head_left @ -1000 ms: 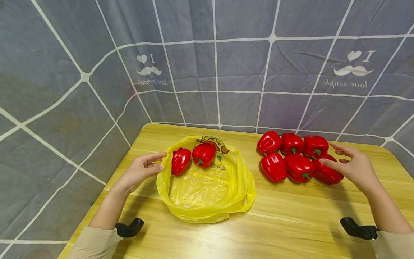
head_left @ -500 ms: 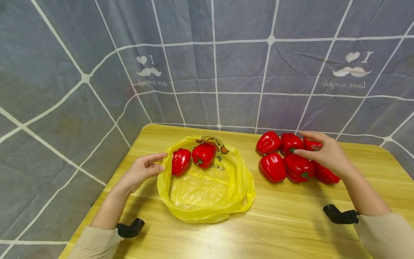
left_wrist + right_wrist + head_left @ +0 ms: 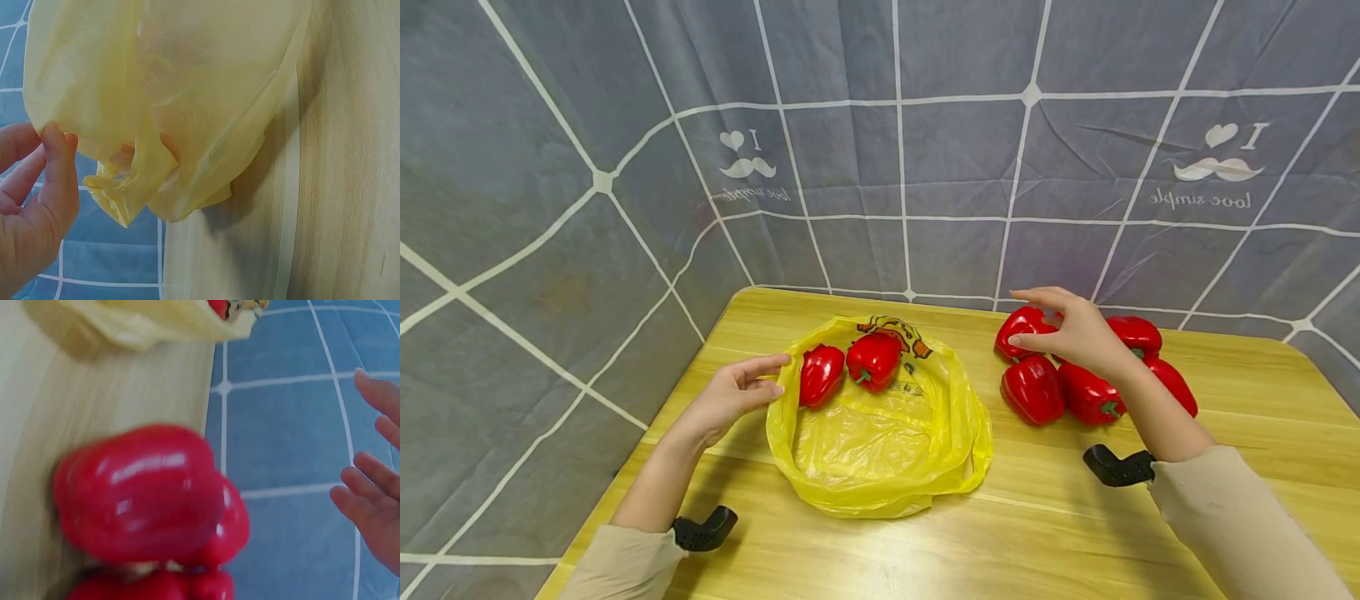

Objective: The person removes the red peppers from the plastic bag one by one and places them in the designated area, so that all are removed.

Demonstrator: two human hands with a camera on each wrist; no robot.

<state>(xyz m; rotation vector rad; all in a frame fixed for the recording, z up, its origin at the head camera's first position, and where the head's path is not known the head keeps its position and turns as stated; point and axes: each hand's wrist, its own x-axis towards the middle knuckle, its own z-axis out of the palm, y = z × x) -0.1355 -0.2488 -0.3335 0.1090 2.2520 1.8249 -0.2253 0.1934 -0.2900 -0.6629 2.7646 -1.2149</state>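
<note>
A yellow plastic bag lies on the table with its mouth held wide. Inside it are two red bell peppers, one at the left wall and one at the back. My left hand pinches the bag's left rim between thumb and fingers, as the left wrist view shows of the bag. To the right, my right hand hovers over a cluster of red bell peppers, thumb and fingers spread apart and holding nothing. It is nearest the back-left pepper and partly hides the one behind its palm.
Several peppers sit close together in two rows, including a front-left one and a back-right one. The wooden table meets a grey grid-patterned curtain at the back and left.
My right hand has swept left across the peppers, from the right end of the cluster to the left end, staying empty. The left hand and the bag have stayed in place.
</note>
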